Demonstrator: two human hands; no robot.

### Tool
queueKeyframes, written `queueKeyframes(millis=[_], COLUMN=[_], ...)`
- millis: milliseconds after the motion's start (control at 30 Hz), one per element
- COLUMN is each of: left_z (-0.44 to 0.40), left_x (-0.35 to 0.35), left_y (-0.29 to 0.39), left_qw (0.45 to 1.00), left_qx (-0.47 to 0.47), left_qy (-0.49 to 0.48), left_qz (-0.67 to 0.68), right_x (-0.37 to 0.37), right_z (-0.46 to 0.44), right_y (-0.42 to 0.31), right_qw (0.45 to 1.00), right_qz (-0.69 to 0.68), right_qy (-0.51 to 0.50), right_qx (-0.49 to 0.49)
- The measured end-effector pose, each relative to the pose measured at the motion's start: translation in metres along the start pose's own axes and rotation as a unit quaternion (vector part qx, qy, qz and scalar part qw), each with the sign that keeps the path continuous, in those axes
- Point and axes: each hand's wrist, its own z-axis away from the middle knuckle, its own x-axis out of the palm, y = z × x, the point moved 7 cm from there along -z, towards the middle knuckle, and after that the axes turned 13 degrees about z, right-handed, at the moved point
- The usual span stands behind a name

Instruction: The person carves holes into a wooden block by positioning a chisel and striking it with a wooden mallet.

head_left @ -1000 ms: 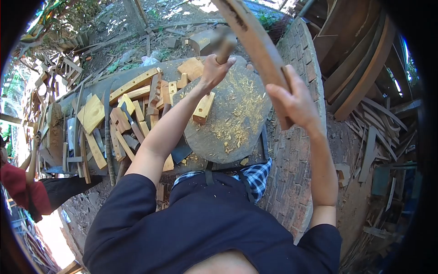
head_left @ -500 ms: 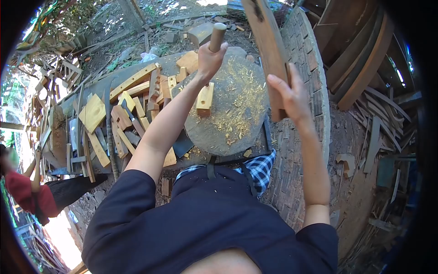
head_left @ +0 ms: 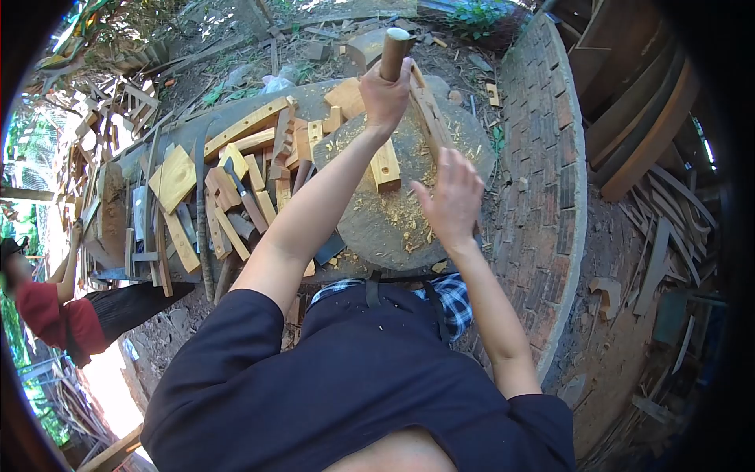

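My left hand (head_left: 385, 94) is wrapped round a thick, round wooden handle (head_left: 395, 53), its pale end facing up; the lower part is hidden behind the hand. Below it, a yellow wooden block (head_left: 384, 167) with a hole lies on the round chopping-block top (head_left: 366, 232), among wood shavings (head_left: 409, 220). A brown wooden beam (head_left: 429, 114) slants over the far right of the round top. My right hand (head_left: 452, 200) is at the beam's near end, fingers stretched out and thumb apart; whether the fingertips touch it I cannot tell.
To the left, many cut wood pieces (head_left: 255, 122) and a dark-bladed knife (head_left: 236, 179) lie on a long bench (head_left: 185, 130). A low brick wall (head_left: 543, 157) curves along the right. Curved boards (head_left: 649, 141) lean beyond it. A person in red (head_left: 59, 315) is at the far left.
My right hand and the beam have come down and left onto the round top, and the fingers have straightened. My left hand still grips the handle. The view has shifted slightly.
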Motion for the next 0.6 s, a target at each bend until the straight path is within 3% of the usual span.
queueKeyframes(millis=[67,167,267,367,400,467,533,600], left_z=[0.002,-0.011,-0.031,-0.038,-0.043,-0.045,-0.048,-0.045], left_x=[0.002,-0.001,-0.014,-0.023,-0.026,-0.027,-0.021,-0.008], left_y=[-0.002,-0.017,-0.042,-0.068,-0.074,-0.098,-0.110,-0.136], left_qw=[1.000,1.000,0.999,0.958,0.957,0.925,0.923,0.899], left_qx=[-0.006,-0.020,-0.047,-0.256,-0.258,-0.357,-0.369,-0.431], left_qy=[-0.002,-0.013,0.004,0.046,0.042,0.034,0.027,-0.025], left_qz=[0.027,0.015,-0.007,0.121,0.124,0.126,0.106,0.078], right_x=[0.004,0.044,0.058,0.054,0.054,0.051,0.051,0.051], right_z=[-0.015,-0.025,-0.022,-0.022,-0.023,-0.022,-0.022,-0.023], right_y=[-0.036,-0.078,-0.086,-0.083,-0.082,-0.082,-0.082,-0.081], right_qw=[0.990,0.977,0.980,0.981,0.982,0.980,0.979,0.978], right_qz=[-0.135,-0.193,-0.178,-0.178,-0.174,-0.185,-0.190,-0.194], right_qy=[-0.038,-0.083,-0.066,-0.059,-0.059,-0.050,-0.054,-0.056], right_qx=[0.002,0.043,0.054,0.047,0.051,0.053,0.057,0.062])
